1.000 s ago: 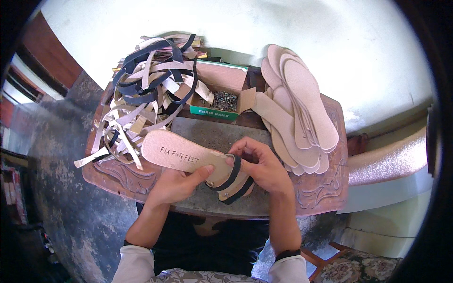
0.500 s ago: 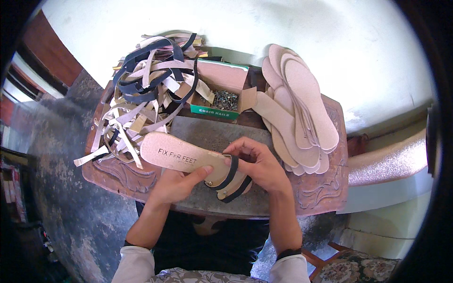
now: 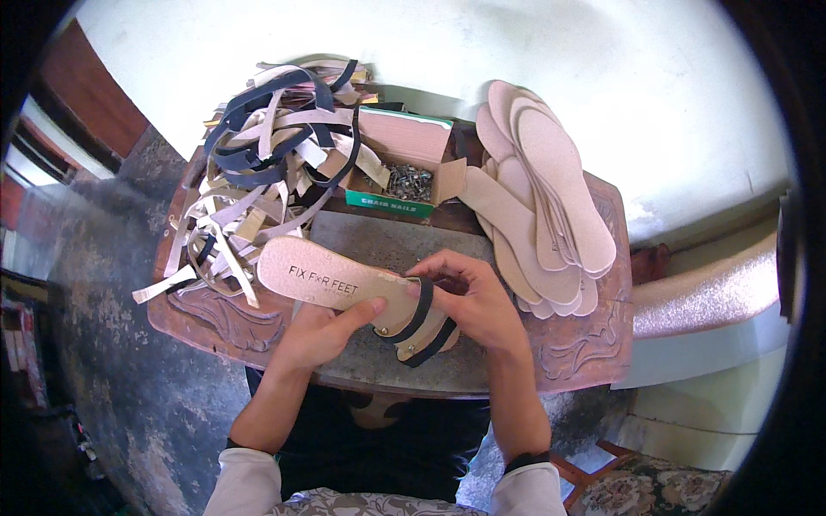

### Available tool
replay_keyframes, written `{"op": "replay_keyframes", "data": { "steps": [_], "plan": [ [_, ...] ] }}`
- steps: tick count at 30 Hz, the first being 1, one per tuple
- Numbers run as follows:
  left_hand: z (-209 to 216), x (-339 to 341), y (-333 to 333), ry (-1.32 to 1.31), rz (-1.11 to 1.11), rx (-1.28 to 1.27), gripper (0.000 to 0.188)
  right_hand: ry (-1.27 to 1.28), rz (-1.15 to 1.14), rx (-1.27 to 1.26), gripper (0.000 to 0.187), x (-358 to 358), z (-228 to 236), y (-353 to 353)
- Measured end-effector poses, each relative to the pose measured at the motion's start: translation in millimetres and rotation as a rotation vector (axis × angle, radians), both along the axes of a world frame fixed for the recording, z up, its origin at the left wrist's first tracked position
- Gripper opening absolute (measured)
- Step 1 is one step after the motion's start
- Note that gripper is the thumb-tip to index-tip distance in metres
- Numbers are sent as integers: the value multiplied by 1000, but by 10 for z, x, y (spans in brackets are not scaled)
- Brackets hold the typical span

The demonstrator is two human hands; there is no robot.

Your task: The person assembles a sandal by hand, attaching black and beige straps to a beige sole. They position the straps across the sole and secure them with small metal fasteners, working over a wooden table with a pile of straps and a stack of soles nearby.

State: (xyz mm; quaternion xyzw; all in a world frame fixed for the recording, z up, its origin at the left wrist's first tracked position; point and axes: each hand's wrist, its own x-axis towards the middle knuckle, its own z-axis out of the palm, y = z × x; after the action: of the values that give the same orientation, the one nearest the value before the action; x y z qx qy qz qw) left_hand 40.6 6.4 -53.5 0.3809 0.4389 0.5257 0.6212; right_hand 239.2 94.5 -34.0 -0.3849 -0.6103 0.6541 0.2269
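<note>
A tan sandal sole (image 3: 301, 273) with dark printing on it lies tilted in my hands over the near part of the table. Two black straps (image 3: 419, 312) cross its right part, with small nail heads showing at their near ends. My left hand (image 3: 323, 331) grips the sole's near edge, thumb on top and the fingers underneath. At the far edge, my right hand (image 3: 469, 297) pinches the end of the upper black strap against the sole. Its fingertips are partly hidden behind the strap.
A green cardboard box (image 3: 389, 203) of small nails stands open behind the sole. To its left is a tangled heap of black and beige strips (image 3: 258, 163). Several tan insoles (image 3: 559, 163) are stacked at the right on the carved wooden table (image 3: 594, 344).
Hardly anything differs. Both hands hold the sandal in nearly the same place, and the right fingers stay at the strap's far end.
</note>
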Motion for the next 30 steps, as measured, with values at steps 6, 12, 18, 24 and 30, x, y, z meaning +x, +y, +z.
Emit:
{"op": "replay_keyframes", "data": {
  "steps": [6,12,18,24,30],
  "plan": [
    [-67,-19,26,-81,134,-76,37,-72,8,361,65,71,241,-73],
    [46,37,60,-193,241,-136,34,-368,34,822,106,10,381,-362],
    [-2,-57,41,-145,161,-146,34,-355,38,710,99,44,324,-357],
    [-23,-54,40,-180,159,-133,35,-338,53,722,100,52,293,-334],
    [15,7,31,-203,230,-143,35,-380,40,828,114,-20,387,-376]
  ]
}}
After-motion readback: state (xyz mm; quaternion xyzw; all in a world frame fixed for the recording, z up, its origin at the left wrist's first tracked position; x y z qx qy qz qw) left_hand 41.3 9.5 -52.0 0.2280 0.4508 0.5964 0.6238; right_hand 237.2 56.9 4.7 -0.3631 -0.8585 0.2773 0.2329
